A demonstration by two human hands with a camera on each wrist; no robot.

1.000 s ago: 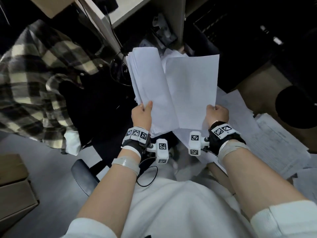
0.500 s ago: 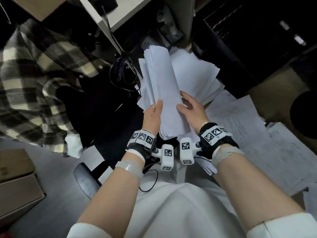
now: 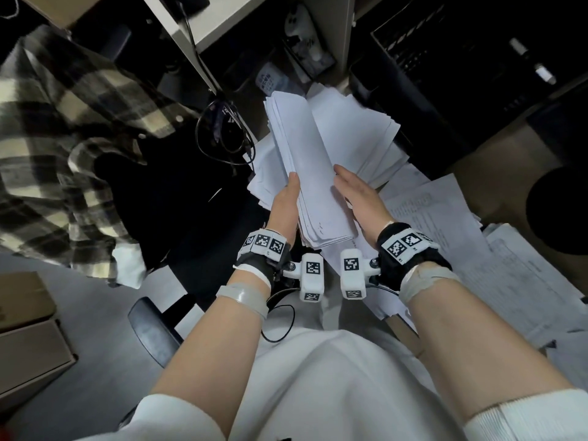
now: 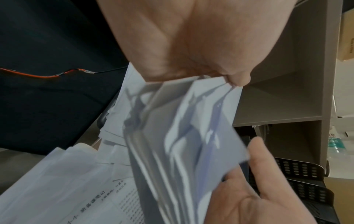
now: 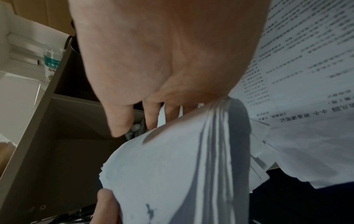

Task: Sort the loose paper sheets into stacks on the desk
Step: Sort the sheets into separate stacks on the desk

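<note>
Right hand (image 3: 358, 198) lower, perhaps touching curled paper sheaf (image 3: 313, 173)

Office, desk shelving (image 4: 287, 97), printed documents (image 3: 445, 224)

A: Left hand (image 3: 285, 207)?
B: Forearm bare, sleeve pushed up, marker band on the wrist. Thumb lies straight up the front of the paper stack (image 3: 313, 173), fingers behind it, gripping.
A: Right hand (image 3: 361, 198)?
B: Same band and bare forearm. Fingers straight and together, flat against the stack's right edge, thumb spread. Not curled round anything.
</note>
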